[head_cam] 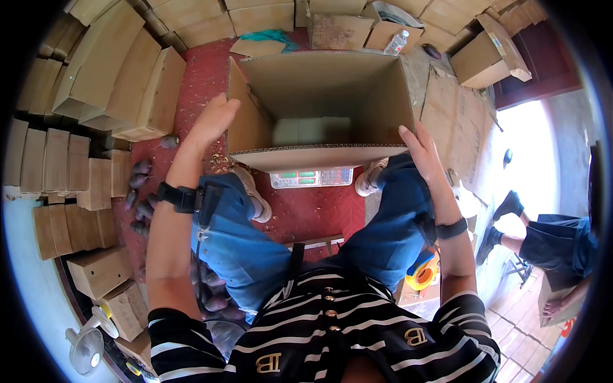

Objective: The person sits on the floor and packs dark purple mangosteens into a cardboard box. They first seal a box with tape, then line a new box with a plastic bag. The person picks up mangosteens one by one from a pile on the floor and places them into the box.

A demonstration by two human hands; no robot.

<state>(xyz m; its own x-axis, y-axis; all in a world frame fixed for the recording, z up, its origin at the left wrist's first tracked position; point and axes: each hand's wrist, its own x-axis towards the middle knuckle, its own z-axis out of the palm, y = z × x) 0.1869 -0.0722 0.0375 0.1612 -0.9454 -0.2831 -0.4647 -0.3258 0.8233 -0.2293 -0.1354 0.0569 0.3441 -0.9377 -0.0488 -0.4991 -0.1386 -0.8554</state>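
An open-topped cardboard box (316, 158) stands before me, its bottom flaps showing inside. My left hand (218, 115) grips its left wall, the fingers hidden on the outer side. On the opposite wall, my right hand (421, 151) holds the box near its front corner, with the thumb up at the rim. A digital price scale (311, 178) sits between my feet, and its keypad and green displays show just below the box. Whether the box rests on the scale's platform is hidden.
Purple root vegetables (139, 180) lie on the red floor (306, 218) at left. Stacked cartons (110, 72) line the left and back. A water bottle (396, 43) stands behind the box. Tape rolls (424, 274) lie by my right leg. Another person's legs (541, 239) are at right.
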